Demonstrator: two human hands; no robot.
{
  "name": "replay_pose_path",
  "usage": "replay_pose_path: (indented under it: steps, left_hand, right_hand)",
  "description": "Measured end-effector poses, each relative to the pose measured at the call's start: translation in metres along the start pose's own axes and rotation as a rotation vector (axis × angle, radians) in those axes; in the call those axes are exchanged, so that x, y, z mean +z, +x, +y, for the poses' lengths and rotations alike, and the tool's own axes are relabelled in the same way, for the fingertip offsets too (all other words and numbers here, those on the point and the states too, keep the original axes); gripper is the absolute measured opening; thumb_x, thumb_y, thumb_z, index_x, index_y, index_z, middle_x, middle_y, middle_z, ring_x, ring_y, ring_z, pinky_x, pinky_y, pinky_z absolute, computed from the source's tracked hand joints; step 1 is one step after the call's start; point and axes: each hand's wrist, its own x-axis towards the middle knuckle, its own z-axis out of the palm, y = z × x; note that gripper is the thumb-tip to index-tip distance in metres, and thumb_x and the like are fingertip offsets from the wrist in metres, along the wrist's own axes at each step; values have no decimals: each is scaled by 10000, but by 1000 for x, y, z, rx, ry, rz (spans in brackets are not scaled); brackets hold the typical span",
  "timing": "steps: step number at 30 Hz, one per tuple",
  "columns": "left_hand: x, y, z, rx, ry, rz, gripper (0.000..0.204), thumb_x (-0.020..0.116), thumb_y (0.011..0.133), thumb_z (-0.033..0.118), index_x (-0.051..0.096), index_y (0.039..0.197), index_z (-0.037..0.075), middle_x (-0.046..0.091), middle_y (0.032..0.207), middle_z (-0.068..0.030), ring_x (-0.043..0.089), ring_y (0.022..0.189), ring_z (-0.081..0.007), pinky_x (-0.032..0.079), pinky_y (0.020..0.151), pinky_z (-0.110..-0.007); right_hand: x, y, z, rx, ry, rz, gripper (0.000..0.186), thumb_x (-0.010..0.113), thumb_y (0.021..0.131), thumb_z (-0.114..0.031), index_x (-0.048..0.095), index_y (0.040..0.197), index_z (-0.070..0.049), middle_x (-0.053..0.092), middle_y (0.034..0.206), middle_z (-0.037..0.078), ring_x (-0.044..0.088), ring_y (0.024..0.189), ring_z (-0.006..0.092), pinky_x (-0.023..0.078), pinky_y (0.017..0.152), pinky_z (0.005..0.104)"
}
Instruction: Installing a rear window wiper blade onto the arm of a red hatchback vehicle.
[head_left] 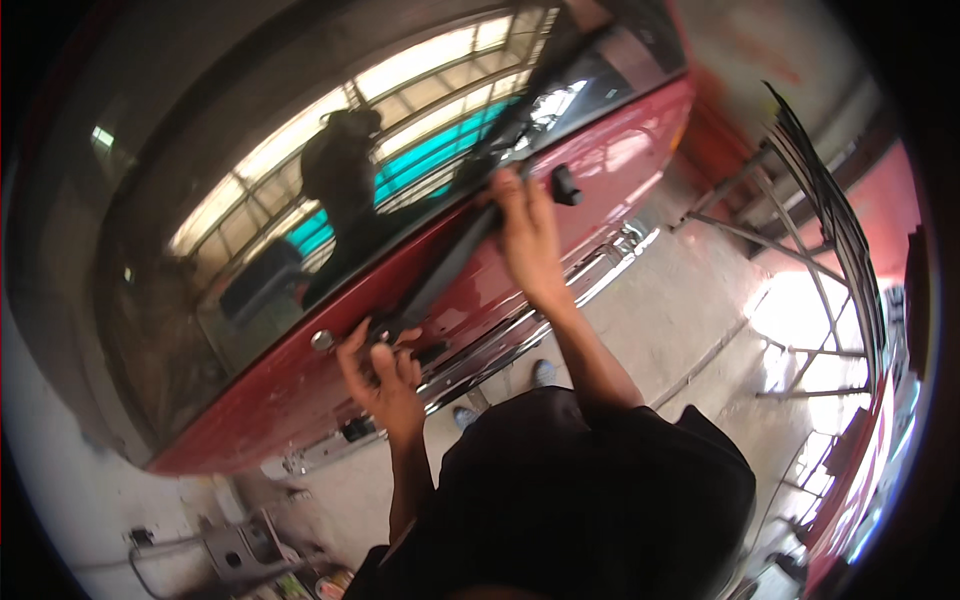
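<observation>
A long black bar-shaped trim piece (445,265) lies slantwise along the red car panel (610,145), just below its window. My left hand (385,385) is at the bar's lower left end, fingers bent and the thumb near a dark fitting there. At the upper right end my right hand (530,240) presses its fingers over the bar, hiding part of that end. A round silver knob (321,340) sits on the panel beside my left fingers. To the right of my right hand is a small black handle-like part (566,185).
The large dark window glass (240,240) reflects the roof and a person. Below the panel runs a chrome bumper (480,365). A metal stand (790,220) holding dark curved strips is at the right. A grey metal part (245,545) sits at lower left on the floor.
</observation>
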Motion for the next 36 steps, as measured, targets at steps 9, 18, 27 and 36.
replay_pose_path:
  steps: [9,18,27,36]
  left_hand:
    - [0,-1,-1,-29,-41,-22,322,542,999,284,473,1254,99,678,894,-168,298,490,1,251,438,-168]
    - [-3,0,-1,-56,-5,9,320,552,992,301,506,1251,118,671,856,-129,396,530,2,255,450,-161]
    - [-5,3,0,-50,-27,-29,349,542,995,324,487,1263,107,663,853,-157,337,509,-10,253,447,-176]
    - [-3,2,1,-44,18,18,316,541,998,306,495,1243,111,665,886,-139,349,517,-9,256,461,-165]
  right_hand:
    - [-15,-10,-8,157,173,30,256,444,1030,-344,506,938,-113,537,796,-24,396,577,21,277,456,179]
    - [-18,-36,13,219,137,240,276,435,1026,-371,507,933,-121,463,690,-49,358,513,32,267,439,208]
    - [-20,-35,23,77,137,161,353,416,1019,-426,481,888,-104,527,739,45,368,508,53,261,440,221]
    - [-15,-37,20,126,169,162,425,377,1039,-432,493,793,-105,391,581,-48,339,470,39,235,421,217]
